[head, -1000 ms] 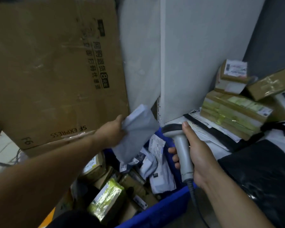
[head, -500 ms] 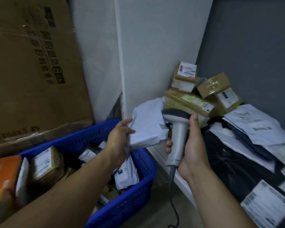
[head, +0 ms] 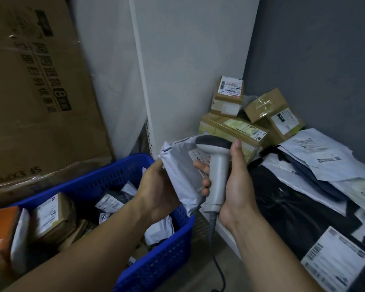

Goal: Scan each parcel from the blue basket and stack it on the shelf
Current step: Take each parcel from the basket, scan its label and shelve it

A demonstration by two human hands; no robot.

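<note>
My left hand [head: 158, 190] grips a grey plastic mailer parcel [head: 181, 171] by its lower left edge, holding it above the right end of the blue basket [head: 167, 256]. My right hand [head: 234, 186] grips the handle of a grey barcode scanner [head: 216, 165], its dark head right against the parcel's white label. The basket holds several boxes and mailers. On the shelf [head: 226, 230] to the right lie black and white mailers and a pile of brown boxes [head: 238, 127].
A large brown cardboard sheet [head: 36, 91] leans at the left behind the basket. A white upright panel [head: 190, 66] and a grey wall [head: 316, 60] close off the shelf's back corner. The scanner's cable [head: 217, 268] hangs down to the floor.
The view has swung right, from the basket to the shelf. My left hand lifted the grey parcel out of the basket and brought it in front of the scanner head.
</note>
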